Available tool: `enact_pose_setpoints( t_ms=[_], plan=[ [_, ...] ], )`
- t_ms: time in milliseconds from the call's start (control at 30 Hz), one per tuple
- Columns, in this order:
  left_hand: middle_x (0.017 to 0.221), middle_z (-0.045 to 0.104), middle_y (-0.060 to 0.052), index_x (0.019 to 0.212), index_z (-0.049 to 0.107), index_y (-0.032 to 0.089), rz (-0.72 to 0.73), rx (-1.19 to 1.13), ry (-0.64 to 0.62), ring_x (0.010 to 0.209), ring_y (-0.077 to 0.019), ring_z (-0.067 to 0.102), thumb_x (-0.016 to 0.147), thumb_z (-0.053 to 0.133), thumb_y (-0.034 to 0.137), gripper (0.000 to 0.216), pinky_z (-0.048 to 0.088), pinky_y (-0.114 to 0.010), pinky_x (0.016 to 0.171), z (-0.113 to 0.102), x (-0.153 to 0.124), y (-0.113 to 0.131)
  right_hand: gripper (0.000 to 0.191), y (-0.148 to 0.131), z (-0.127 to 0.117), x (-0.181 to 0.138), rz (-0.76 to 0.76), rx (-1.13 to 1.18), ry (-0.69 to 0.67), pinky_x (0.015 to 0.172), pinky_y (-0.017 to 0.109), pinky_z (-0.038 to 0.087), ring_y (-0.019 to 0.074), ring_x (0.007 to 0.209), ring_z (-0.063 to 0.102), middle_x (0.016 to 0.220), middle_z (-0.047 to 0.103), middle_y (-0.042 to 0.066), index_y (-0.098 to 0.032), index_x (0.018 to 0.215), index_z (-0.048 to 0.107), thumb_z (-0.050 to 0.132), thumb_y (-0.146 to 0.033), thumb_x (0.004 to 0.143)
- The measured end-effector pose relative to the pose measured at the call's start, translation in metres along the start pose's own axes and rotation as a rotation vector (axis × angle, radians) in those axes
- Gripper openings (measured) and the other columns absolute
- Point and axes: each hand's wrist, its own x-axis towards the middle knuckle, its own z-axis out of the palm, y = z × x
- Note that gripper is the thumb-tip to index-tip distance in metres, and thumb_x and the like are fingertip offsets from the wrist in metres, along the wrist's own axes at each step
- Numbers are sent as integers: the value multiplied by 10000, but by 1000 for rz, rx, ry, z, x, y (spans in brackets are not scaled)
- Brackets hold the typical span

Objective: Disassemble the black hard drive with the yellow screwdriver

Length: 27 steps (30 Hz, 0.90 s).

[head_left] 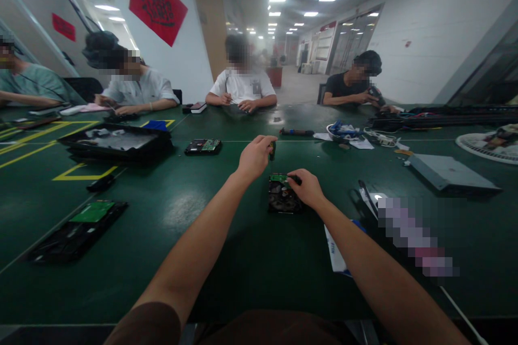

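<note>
A hard disk drive (282,200) lies on the green table in front of me, its green circuit board (278,178) at the far end. My left hand (256,159) is closed round a small screwdriver (272,152). The screwdriver stands upright, its thin shaft pointing down at the far left corner of the drive. Beside the right edge of the board, my right hand (307,187) pinches a short dark tool (295,179) whose kind I cannot make out. Its tip reaches over the circuit board.
Another hard drive (203,146) lies further back. On the left are a black tray (117,143) and a black device with a green board (79,232). A phone-like pixelated object (413,234), grey box (453,172) and cable bundle (343,130) lie right. Several people sit opposite.
</note>
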Motion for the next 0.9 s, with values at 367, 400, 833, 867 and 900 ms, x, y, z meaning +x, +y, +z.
enact_pose_setpoints(
  t_ms=[367,400,833,867,900],
  plan=[
    [1072,738,-111,1158,495,231,-235,-63,38,998,-265,728,846,785,345,441,541,-382,870,3,-4,5,143,-2,-1,0,-8,15,14,959,395,508,231,1056,666,1113,737,72,-223,1048,733,658,-252,929],
    [1071,738,-104,1162,497,234,-239,-85,45,983,-255,729,861,769,321,415,542,-380,868,4,-4,5,142,-1,-1,0,-10,18,12,961,395,508,231,1055,666,1110,738,72,-224,1045,734,657,-252,928],
    [1235,645,-102,1375,613,246,-20,87,21,1101,-228,644,955,569,199,424,506,-343,973,7,-1,-7,175,-2,-1,0,17,3,-9,965,402,505,235,1065,660,1130,730,73,-229,1071,740,654,-286,929],
    [1245,645,-104,1401,591,248,-21,106,3,1104,-230,646,960,538,172,450,507,-344,971,7,-1,-7,178,-2,-1,0,20,5,-11,967,403,505,235,1069,658,1134,729,72,-231,1075,739,655,-288,929],
    [1270,644,-110,1426,563,248,-22,118,-17,1115,-235,649,964,505,146,476,506,-348,970,7,-2,-7,180,-2,-1,0,20,7,-12,970,405,503,236,1074,657,1137,728,74,-230,1077,739,655,-287,928]
  ],
)
